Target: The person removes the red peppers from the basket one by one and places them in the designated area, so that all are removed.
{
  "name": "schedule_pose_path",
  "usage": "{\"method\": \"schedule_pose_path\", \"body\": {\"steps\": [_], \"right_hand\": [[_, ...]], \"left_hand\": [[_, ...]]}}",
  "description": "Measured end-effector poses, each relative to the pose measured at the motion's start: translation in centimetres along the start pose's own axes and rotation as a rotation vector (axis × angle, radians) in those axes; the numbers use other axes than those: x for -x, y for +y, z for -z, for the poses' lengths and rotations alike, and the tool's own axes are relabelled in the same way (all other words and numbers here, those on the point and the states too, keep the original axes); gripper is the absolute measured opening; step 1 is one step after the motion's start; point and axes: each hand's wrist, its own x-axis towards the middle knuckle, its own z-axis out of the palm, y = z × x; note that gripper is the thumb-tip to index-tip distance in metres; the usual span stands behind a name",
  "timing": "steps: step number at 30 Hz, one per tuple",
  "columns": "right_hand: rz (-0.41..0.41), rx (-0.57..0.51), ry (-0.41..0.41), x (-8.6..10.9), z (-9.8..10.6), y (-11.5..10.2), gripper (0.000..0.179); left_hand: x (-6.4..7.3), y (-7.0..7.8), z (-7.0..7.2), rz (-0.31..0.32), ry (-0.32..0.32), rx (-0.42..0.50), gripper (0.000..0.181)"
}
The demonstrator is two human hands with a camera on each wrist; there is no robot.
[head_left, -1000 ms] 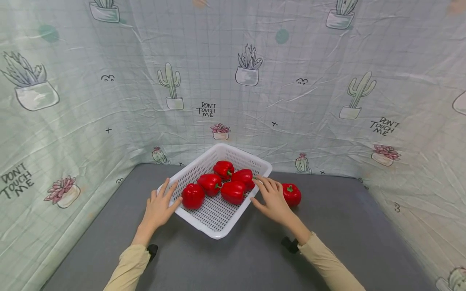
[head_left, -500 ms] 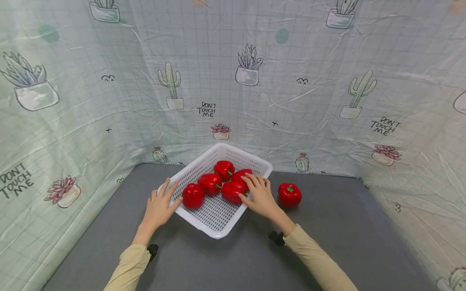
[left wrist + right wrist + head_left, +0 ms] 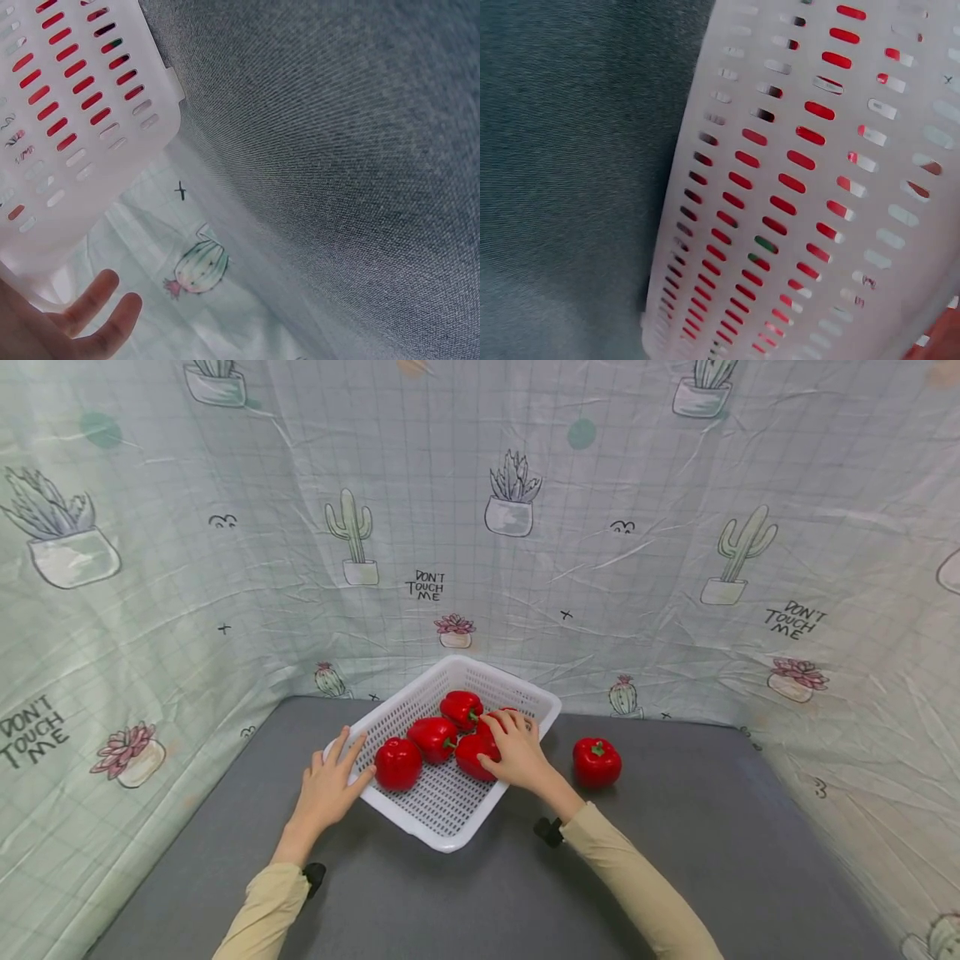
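Note:
A white perforated plastic basket [image 3: 442,841] stands at an angle in the head view, with several red bell peppers inside. My left hand [image 3: 325,793] rests at its left rim with fingers spread; two of its fingers [image 3: 109,319] show below the basket in the left wrist view. My right hand [image 3: 517,756] reaches over the right rim, its fingers bent loosely above the two right-hand peppers. It partly covers the front right bell pepper [image 3: 471,756] and mostly hides the one behind. The basket wall [image 3: 780,135] fills much of the right wrist view, red showing through its slots.
One more red bell pepper [image 3: 597,763] stands on the grey table [image 3: 675,827], right of the basket. Behind and at both sides hangs a pale cloth [image 3: 600,635] printed with cacti. Inside the basket, another bell pepper [image 3: 398,765] lies near my left thumb.
My right hand has moved left from outside the basket's right rim to over the right-hand peppers, uncovering the pepper on the table. The left hand and basket stay put.

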Motion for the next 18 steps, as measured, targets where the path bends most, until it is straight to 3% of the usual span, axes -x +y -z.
{"method": "schedule_pose_path", "body": {"steps": [10,18], "right_hand": [[-0.038,0.019,-0.24,-1.9,-0.5,-0.5,0.069],[-0.046,0.006,-0.308,-2.8,-1.1,-0.4,0.072]], "left_hand": [[0.0,0.0,0.0,0.007,-0.005,-0.001,0.061],[0.0,0.0,0.0,0.014,-0.004,0.005,0.061]]}}
